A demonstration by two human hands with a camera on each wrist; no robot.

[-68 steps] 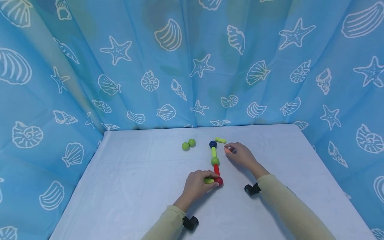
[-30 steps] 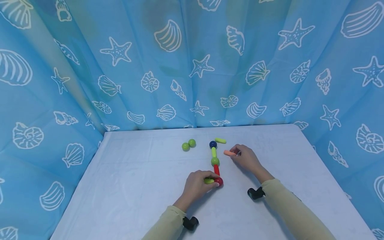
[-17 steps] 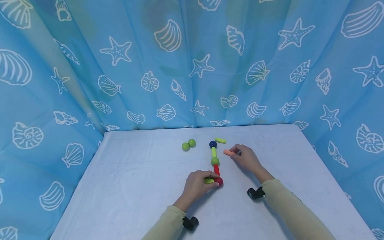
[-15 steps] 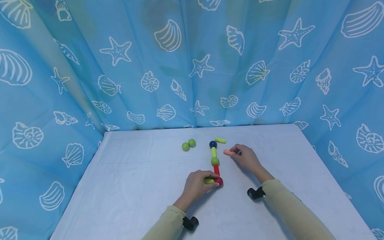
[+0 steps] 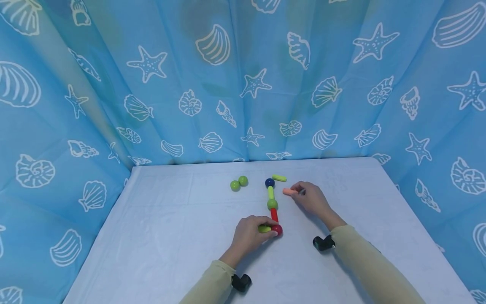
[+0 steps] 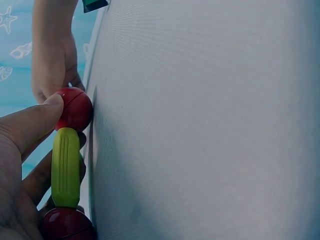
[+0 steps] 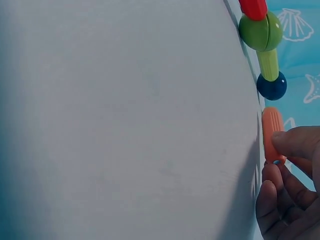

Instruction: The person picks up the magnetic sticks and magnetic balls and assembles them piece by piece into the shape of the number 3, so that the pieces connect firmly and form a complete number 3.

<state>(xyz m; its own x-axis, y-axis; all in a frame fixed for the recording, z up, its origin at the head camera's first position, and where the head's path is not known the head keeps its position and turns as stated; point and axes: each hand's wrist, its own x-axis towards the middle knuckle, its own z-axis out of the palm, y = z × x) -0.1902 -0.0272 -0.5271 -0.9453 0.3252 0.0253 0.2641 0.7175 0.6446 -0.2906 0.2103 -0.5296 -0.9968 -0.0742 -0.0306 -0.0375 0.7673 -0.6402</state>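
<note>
Orange rod [image 7: 270, 126] pinched between thumb and fingers of the right hand [image 5: 314, 202], near the blue ball [image 5: 270, 182]; red ball [image 5: 278, 229] gripped in the left hand [image 5: 247, 237]. Beyond, on the white table [image 5: 171, 223], two green balls [image 5: 235, 185] side by side.

Left fingers [image 6: 40, 119] in a pinch, right fingers [image 7: 297, 142] likewise, farther forward

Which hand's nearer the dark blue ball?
Right. The right hand is just to the right of the dark blue ball, pinching an orange stick. The left hand is farther off, toward the person, thumb on a red ball.
</note>
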